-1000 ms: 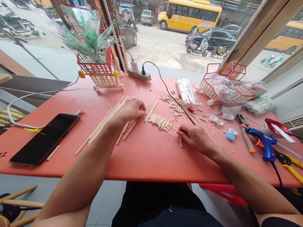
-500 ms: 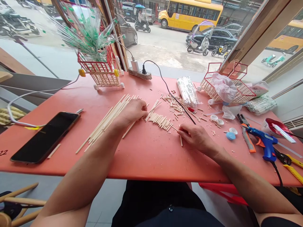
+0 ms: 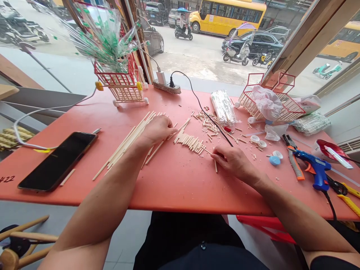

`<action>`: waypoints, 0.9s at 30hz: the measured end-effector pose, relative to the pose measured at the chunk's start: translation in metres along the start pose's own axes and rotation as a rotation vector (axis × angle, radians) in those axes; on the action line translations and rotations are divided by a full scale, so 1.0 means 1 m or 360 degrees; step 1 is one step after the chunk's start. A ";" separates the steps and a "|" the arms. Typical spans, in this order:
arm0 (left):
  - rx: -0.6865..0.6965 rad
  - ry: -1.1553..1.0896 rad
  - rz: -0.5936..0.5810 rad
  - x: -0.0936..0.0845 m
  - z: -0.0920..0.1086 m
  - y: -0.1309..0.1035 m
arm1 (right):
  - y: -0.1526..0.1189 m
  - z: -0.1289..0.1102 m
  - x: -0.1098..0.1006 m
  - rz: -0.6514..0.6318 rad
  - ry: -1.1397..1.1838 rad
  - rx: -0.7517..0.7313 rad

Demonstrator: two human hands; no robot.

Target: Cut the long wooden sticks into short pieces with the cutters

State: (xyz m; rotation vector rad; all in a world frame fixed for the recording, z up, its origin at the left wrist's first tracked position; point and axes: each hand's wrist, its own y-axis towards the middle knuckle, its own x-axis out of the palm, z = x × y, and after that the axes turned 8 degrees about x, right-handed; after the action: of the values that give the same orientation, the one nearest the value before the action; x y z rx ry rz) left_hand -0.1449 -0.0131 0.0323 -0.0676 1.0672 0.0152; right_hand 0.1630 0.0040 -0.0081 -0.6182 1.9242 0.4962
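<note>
My left hand (image 3: 159, 129) is closed in a pinch on a thin wooden stick (image 3: 173, 134), most of it covered by the fingers. Long wooden sticks (image 3: 128, 140) lie in a bundle beside and under that wrist. Between my hands is a row of short cut sticks (image 3: 191, 142), with a few longer ones (image 3: 182, 129) at its left end. My right hand (image 3: 229, 159) rests on the table, thumb and fingers closed on a short wooden stick (image 3: 207, 150) that points left. Another short stick (image 3: 216, 166) shows just below these fingers.
On the orange table (image 3: 174, 187) lie a phone (image 3: 57, 161), stick offcuts (image 3: 208, 123), a wrapped stick pack (image 3: 222, 107), pliers (image 3: 294, 157) and a blue glue gun (image 3: 315, 168). Small stick-built carts (image 3: 120, 86) stand at the back. A black cable (image 3: 194, 97) crosses from the power strip (image 3: 166, 87).
My left hand has shifted slightly, and one of the crossed sticks by the row has moved left to its fingertips. My right hand stays almost still.
</note>
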 end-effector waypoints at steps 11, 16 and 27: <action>-0.0086 -0.0074 -0.0119 -0.039 -0.045 -0.008 | -0.001 0.000 -0.002 -0.0040 0.0034 0.0000; -0.0207 0.0035 -0.0175 -0.035 -0.056 -0.004 | -0.001 -0.001 -0.004 -0.0032 0.0012 0.0024; -0.0213 0.0041 -0.0062 -0.050 -0.069 -0.011 | 0.000 -0.003 -0.005 -0.0040 0.0004 0.0026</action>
State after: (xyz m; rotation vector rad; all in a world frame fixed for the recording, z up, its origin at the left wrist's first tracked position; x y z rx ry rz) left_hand -0.2288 -0.0274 0.0438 -0.2098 1.0893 0.0504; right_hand 0.1627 0.0039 -0.0023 -0.6320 1.9188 0.4634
